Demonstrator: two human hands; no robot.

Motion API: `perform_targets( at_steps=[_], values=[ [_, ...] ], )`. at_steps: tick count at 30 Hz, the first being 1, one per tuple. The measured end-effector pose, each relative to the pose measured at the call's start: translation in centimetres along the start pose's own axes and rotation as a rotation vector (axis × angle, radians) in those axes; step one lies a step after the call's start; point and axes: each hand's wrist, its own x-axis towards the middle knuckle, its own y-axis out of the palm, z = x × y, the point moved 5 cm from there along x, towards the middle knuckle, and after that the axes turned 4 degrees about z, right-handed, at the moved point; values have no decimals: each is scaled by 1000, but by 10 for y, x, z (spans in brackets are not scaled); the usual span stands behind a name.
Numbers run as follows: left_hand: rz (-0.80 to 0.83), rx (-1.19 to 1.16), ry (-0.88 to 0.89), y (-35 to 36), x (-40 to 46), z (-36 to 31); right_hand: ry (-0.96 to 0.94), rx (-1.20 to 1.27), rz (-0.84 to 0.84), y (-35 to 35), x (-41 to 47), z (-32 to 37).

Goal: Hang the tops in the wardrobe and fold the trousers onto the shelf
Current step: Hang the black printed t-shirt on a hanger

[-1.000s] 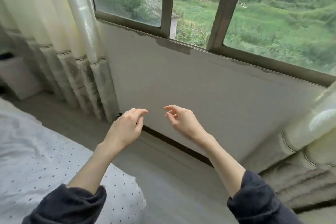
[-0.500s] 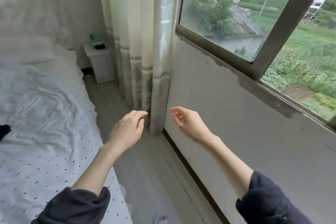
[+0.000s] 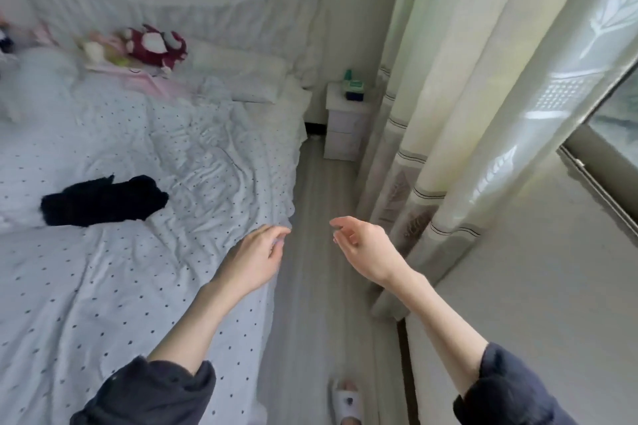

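Observation:
A crumpled black garment (image 3: 103, 200) lies on the white dotted bedcover (image 3: 193, 162), left of centre. My left hand (image 3: 255, 260) hovers over the bed's right edge with loosely curled fingers, holding nothing. My right hand (image 3: 362, 248) hangs above the floor strip beside the bed, fingers relaxed and empty. Both hands are well to the right of the black garment. No wardrobe or shelf is in view.
A pink cloth and plush toys (image 3: 152, 46) lie near the pillows (image 3: 241, 76) at the bed's head. A white nightstand (image 3: 348, 121) stands in the far corner. Pale curtains (image 3: 448, 114) hang on the right along the window wall. My slippered foot (image 3: 347, 400) is on the narrow floor strip.
The view has swung left from the window wall to the bed, bringing the black garment and the bed's head into sight. Both hands keep the same raised, empty pose.

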Motion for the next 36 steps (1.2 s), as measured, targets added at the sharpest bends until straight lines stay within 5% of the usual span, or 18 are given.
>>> perform_targets(
  at_steps=[10,19,36],
  values=[
    [-178,-116,-436,-24,115,98,-300,-17,344,9,247,27],
    [-409,-258,-858,-42,147,217,-488,-35,677,118,394,89],
    [-333,-263,-1252,-18,267,489,-704,-250,895,355,637,144]
  ],
)
